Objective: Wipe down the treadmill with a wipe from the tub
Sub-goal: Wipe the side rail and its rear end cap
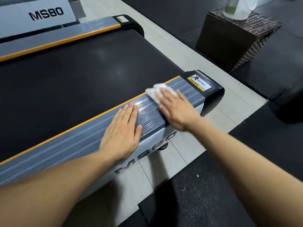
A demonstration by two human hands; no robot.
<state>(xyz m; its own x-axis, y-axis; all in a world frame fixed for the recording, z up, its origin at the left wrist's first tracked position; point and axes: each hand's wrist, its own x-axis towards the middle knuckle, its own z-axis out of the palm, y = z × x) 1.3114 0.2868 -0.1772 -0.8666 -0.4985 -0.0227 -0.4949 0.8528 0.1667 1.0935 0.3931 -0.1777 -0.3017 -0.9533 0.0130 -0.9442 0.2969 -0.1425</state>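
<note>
1. Speckled black rubber matting (196,202) covers the floor nearest the camera, meeting pale floor tiles (164,161) that run alongside the machine.
2. Two bare forearms reach forward from the bottom edge onto the treadmill (65,89), whose near side rail (65,145) is grey, ribbed and edged in orange, with "MS80" lettering on its pale side panel.
3. On that rail the left hand (122,133) lies flat, palm down, its fingers straight and together, holding nothing.
4. Just beyond it, the right hand (176,108) presses a crumpled white wipe (155,92) against the same rail with straight, spread fingers; the wipe shows past the fingertips, near the orange edge and close to the rail's far end.
5. A stretch of rail between the two hands gleams with reflected light.
6. Past the wipe, a yellow-and-white warning sticker (199,83) sits on the black end cap (214,94).
7. Wide and black, the running belt (73,76) fills the centre, bordered on its far side by a second grey rail (65,35) with an orange edge.
8. Farther off, a dark woven wicker box (232,41) stands on black matting at upper right, with a pale container (236,9) on top, cut off by the frame.
9. At upper left, a white panel (41,13) reads "MS80".
</note>
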